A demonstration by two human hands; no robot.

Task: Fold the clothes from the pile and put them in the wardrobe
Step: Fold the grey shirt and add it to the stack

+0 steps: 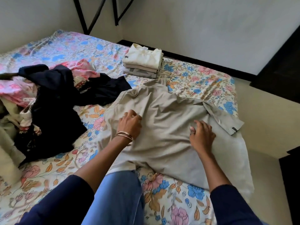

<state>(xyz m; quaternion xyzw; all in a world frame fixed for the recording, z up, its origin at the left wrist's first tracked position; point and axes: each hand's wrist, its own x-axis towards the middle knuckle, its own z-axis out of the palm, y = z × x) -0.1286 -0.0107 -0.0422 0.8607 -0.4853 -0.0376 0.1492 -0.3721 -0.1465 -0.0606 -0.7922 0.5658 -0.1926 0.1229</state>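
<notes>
Unfolded pile [40, 101] cut off at left edge; small label on beige shirt's sleeve [234, 128] illegible.

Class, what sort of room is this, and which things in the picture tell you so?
Most likely a bedroom: a bed with a flowered sheet, a stack of folded clothes and an unfolded pile on it.
</notes>
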